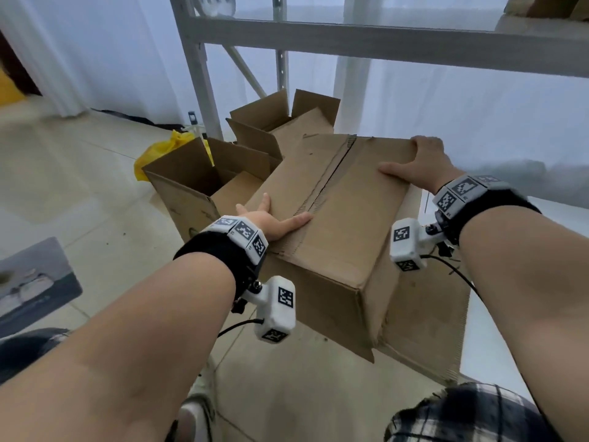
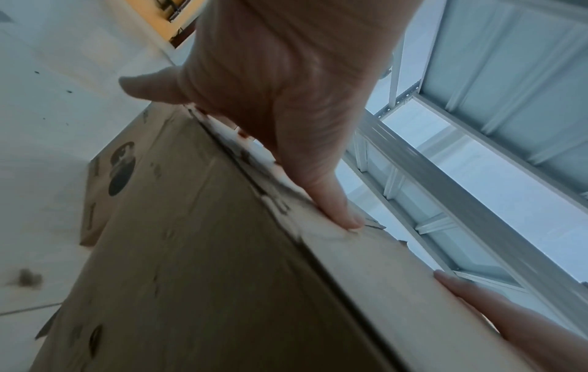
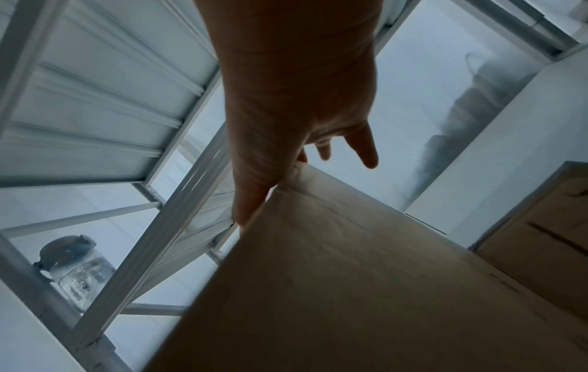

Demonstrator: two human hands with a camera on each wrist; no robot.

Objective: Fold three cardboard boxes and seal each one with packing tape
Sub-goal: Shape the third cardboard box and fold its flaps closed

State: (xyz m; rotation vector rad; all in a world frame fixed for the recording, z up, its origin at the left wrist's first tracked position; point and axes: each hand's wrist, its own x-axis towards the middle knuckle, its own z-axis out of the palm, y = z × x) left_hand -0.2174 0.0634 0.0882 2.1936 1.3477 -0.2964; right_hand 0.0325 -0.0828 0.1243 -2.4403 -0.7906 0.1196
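A closed box (image 1: pixel 334 212) fills the centre of the head view, tilted, its top seam running from upper right toward the lower left. The left hand (image 1: pixel 271 220) grips the box's left edge, thumb flat on top and fingers hidden down the side. The right hand (image 1: pixel 420 161) holds the far right corner, thumb flat on top, fingers curled over the edge. Two open boxes (image 1: pixel 204 183) (image 1: pixel 280 119) sit on the floor at upper left, a yellow bag (image 1: pixel 159 151) beside them, under a shelf (image 1: pixel 382 39)
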